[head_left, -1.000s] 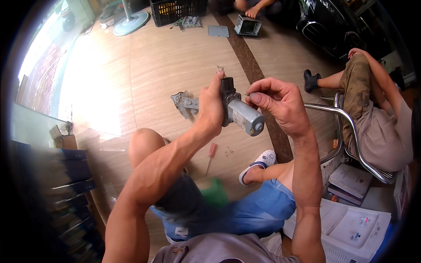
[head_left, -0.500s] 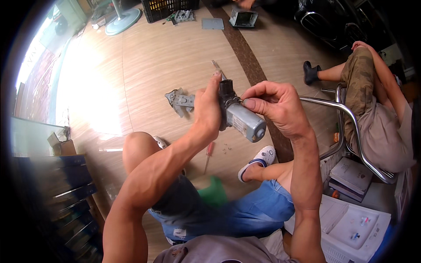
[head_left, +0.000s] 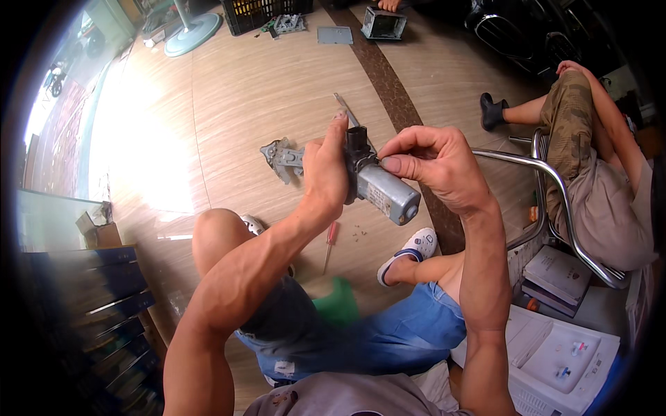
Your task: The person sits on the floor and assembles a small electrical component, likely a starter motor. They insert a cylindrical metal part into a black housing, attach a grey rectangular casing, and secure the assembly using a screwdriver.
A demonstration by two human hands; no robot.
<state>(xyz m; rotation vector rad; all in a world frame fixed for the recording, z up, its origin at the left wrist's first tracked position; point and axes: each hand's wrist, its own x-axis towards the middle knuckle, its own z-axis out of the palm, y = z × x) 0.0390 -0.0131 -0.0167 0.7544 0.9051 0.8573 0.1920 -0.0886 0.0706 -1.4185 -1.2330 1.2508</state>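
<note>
My left hand is wrapped round the black gearbox end of a small electric motor with a silver-grey metal can. The can slants down to the right over my lap. At the seam between black part and can, the thumb and index finger of my right hand are pinched together. Whatever lies between those fingertips is too small to make out. Past my left hand lies a grey metal bracket, and a thin metal rod shows behind the motor. A red-handled screwdriver rests on the floor below.
Several tiny brownish pieces lie beside the screwdriver. At right, a person sits on a metal-framed chair. Farther off are a black crate, a flat metal plate and an open metal box touched by another person's hand.
My hands and the motor have shifted very slightly, with the same grip. At the far end, the other person's hand has moved a little at the metal box.
</note>
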